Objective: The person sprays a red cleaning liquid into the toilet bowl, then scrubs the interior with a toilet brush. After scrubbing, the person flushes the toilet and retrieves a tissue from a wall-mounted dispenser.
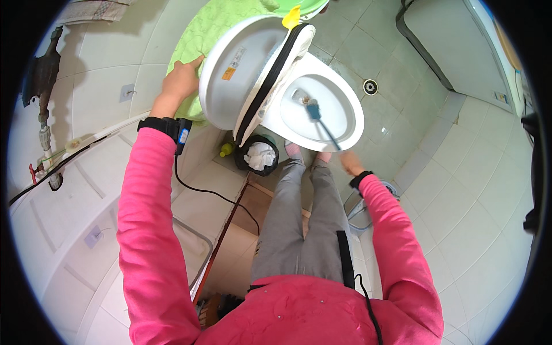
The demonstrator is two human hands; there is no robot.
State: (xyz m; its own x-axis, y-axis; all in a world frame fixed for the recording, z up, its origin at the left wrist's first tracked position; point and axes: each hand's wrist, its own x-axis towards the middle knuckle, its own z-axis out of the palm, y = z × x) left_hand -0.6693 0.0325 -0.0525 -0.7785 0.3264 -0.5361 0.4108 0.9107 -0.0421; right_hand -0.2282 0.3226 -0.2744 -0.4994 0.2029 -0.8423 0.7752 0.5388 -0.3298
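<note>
A white toilet bowl (355, 113) stands in front of me with its lid (224, 92) and padded seat (276, 82) raised. My right hand (352, 163), slightly blurred, grips the handle of a blue-grey toilet brush (314, 111). The brush head lies inside the bowl, against the inner surface near a brownish patch. Beside the raised lid, my left hand (181, 84) rests on a light green quilted cloth (196, 41); one finger points towards the lid's rim and the other fingers are partly hidden. A yellow leaf-shaped tab (292, 17) sticks up from the seat's edge.
Left of my feet stands a black-lined waste bin (260, 156) holding crumpled white paper, with a yellow-green bottle (226, 149) next to it. A floor drain (370, 87) lies right of the bowl. A black cable (207, 190) trails from my left wrist device. A white appliance (465, 47) stands far right.
</note>
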